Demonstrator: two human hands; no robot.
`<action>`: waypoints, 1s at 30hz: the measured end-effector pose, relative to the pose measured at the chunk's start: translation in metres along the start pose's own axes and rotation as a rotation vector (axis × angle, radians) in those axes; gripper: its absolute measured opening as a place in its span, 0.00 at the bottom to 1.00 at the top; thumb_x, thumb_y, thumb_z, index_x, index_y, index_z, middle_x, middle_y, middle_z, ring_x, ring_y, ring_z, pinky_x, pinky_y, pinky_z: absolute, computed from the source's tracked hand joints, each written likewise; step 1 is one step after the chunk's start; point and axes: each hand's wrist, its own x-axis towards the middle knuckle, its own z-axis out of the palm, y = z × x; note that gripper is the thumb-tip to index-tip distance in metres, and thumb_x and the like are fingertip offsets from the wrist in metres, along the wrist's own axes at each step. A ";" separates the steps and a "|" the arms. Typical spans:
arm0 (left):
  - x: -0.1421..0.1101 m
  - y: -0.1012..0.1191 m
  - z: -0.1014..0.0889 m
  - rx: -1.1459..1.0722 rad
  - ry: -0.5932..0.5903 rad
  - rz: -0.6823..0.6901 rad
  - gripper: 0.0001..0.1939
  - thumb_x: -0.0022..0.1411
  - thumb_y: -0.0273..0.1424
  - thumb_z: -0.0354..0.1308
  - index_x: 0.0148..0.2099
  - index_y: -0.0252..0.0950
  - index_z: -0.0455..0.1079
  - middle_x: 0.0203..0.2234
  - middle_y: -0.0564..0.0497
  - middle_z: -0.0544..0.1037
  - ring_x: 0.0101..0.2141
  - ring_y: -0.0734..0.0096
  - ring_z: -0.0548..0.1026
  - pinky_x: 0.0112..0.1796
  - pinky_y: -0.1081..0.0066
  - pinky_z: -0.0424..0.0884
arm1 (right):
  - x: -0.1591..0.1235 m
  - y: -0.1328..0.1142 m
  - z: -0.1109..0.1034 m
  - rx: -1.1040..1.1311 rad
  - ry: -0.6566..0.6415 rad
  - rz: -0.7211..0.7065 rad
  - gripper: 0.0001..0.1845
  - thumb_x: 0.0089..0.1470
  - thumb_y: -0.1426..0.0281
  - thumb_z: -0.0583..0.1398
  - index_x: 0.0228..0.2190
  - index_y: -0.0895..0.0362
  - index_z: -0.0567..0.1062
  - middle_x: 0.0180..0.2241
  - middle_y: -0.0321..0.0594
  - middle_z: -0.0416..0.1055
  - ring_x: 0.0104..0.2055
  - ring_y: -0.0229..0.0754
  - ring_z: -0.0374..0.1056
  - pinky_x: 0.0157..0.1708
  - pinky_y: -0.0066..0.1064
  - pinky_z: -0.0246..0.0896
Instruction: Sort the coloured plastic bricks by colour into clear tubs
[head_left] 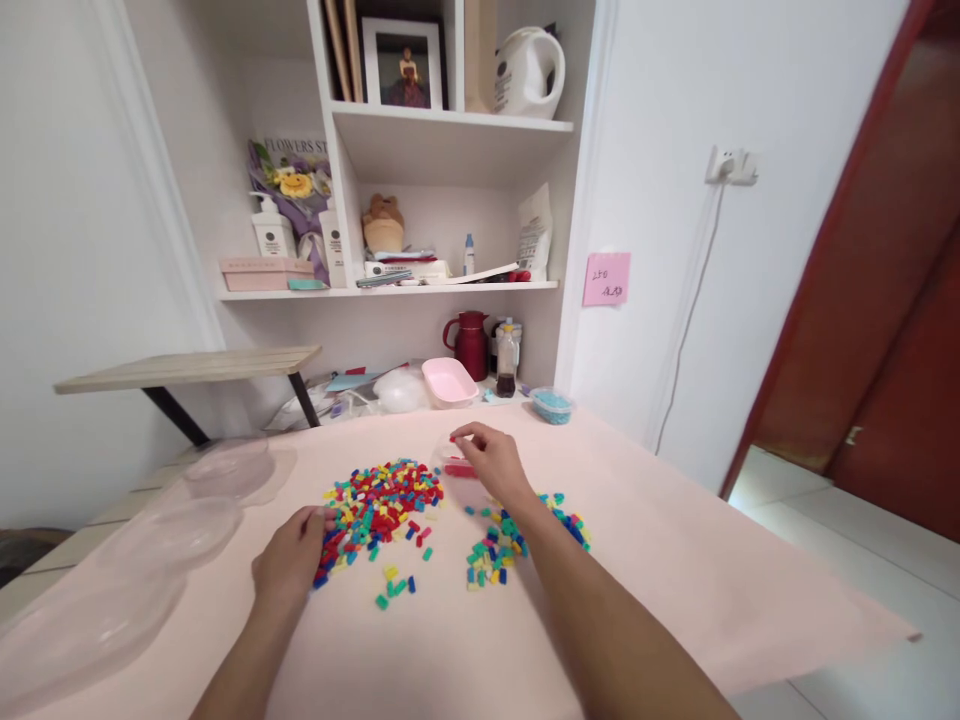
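Observation:
A heap of small plastic bricks in red, blue, yellow and green lies on the pale pink table cover. A second, smaller heap without red ones sits to its right. My left hand rests at the left edge of the big heap, fingers curled against the bricks. My right hand is raised just beyond the heaps, thumb and forefinger pinched on a small red brick over a clear tub holding red bricks.
Clear plastic lids and bowls lie at the left. At the table's far edge stand a pink tray, a tub of blue bricks, a red jug and a bottle. White shelves rise behind; a red door is at right.

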 end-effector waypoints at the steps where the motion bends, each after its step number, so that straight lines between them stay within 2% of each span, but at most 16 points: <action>1: 0.000 0.000 0.000 -0.001 -0.024 -0.004 0.13 0.59 0.37 0.50 0.31 0.45 0.76 0.29 0.57 0.84 0.35 0.64 0.81 0.36 0.66 0.71 | 0.002 0.004 -0.003 -0.002 0.048 0.030 0.14 0.56 0.65 0.55 0.37 0.54 0.80 0.19 0.33 0.66 0.24 0.39 0.63 0.28 0.27 0.58; 6: 0.001 -0.001 0.000 0.004 -0.083 -0.029 0.14 0.60 0.38 0.48 0.34 0.46 0.76 0.32 0.57 0.84 0.39 0.61 0.80 0.40 0.62 0.70 | 0.008 0.023 -0.013 0.029 0.164 0.107 0.18 0.56 0.62 0.53 0.42 0.56 0.77 0.25 0.35 0.70 0.21 0.38 0.65 0.27 0.29 0.62; 9: 0.001 0.000 -0.001 0.004 -0.094 -0.038 0.15 0.60 0.38 0.48 0.34 0.45 0.76 0.32 0.57 0.84 0.38 0.61 0.80 0.41 0.61 0.69 | 0.009 0.026 -0.012 0.076 0.143 0.102 0.21 0.58 0.62 0.50 0.45 0.57 0.75 0.27 0.37 0.72 0.20 0.36 0.66 0.25 0.28 0.64; 12: 0.001 0.001 -0.001 -0.002 -0.094 -0.037 0.15 0.60 0.38 0.48 0.34 0.45 0.76 0.32 0.56 0.84 0.38 0.61 0.80 0.42 0.61 0.69 | 0.009 0.024 -0.007 0.092 0.082 0.072 0.21 0.59 0.62 0.49 0.44 0.58 0.76 0.25 0.37 0.71 0.20 0.36 0.67 0.23 0.27 0.63; 15: 0.000 0.001 0.000 -0.006 -0.086 -0.035 0.15 0.61 0.38 0.48 0.35 0.45 0.76 0.32 0.56 0.84 0.39 0.61 0.80 0.43 0.61 0.69 | 0.005 0.019 0.000 0.075 -0.027 0.028 0.19 0.58 0.65 0.50 0.42 0.58 0.77 0.23 0.35 0.71 0.21 0.36 0.66 0.24 0.26 0.63; 19: -0.002 0.000 0.000 -0.005 -0.094 -0.030 0.15 0.61 0.38 0.47 0.35 0.45 0.76 0.32 0.56 0.84 0.41 0.62 0.80 0.43 0.61 0.69 | -0.007 0.009 0.011 0.033 -0.305 -0.063 0.13 0.54 0.71 0.55 0.35 0.56 0.80 0.22 0.34 0.73 0.20 0.34 0.65 0.24 0.25 0.61; 23: -0.003 0.001 0.000 0.005 -0.092 -0.029 0.15 0.61 0.39 0.47 0.34 0.45 0.76 0.33 0.56 0.84 0.40 0.61 0.80 0.43 0.61 0.69 | -0.021 -0.002 0.020 -0.032 -0.541 -0.178 0.09 0.47 0.75 0.62 0.30 0.53 0.82 0.27 0.33 0.77 0.29 0.37 0.70 0.30 0.25 0.59; 26: -0.004 0.001 0.000 0.010 -0.090 -0.027 0.15 0.61 0.38 0.47 0.34 0.45 0.76 0.33 0.56 0.84 0.40 0.61 0.80 0.44 0.61 0.68 | -0.024 -0.005 0.023 -0.089 -0.627 -0.233 0.11 0.47 0.76 0.62 0.33 0.53 0.83 0.29 0.34 0.79 0.31 0.38 0.70 0.32 0.25 0.58; 30: -0.004 0.001 0.001 0.015 -0.094 -0.025 0.15 0.61 0.39 0.47 0.35 0.46 0.76 0.33 0.57 0.84 0.41 0.62 0.80 0.44 0.62 0.68 | -0.024 -0.004 0.024 -0.173 -0.665 -0.282 0.14 0.50 0.75 0.60 0.37 0.52 0.82 0.34 0.35 0.80 0.35 0.40 0.72 0.34 0.26 0.59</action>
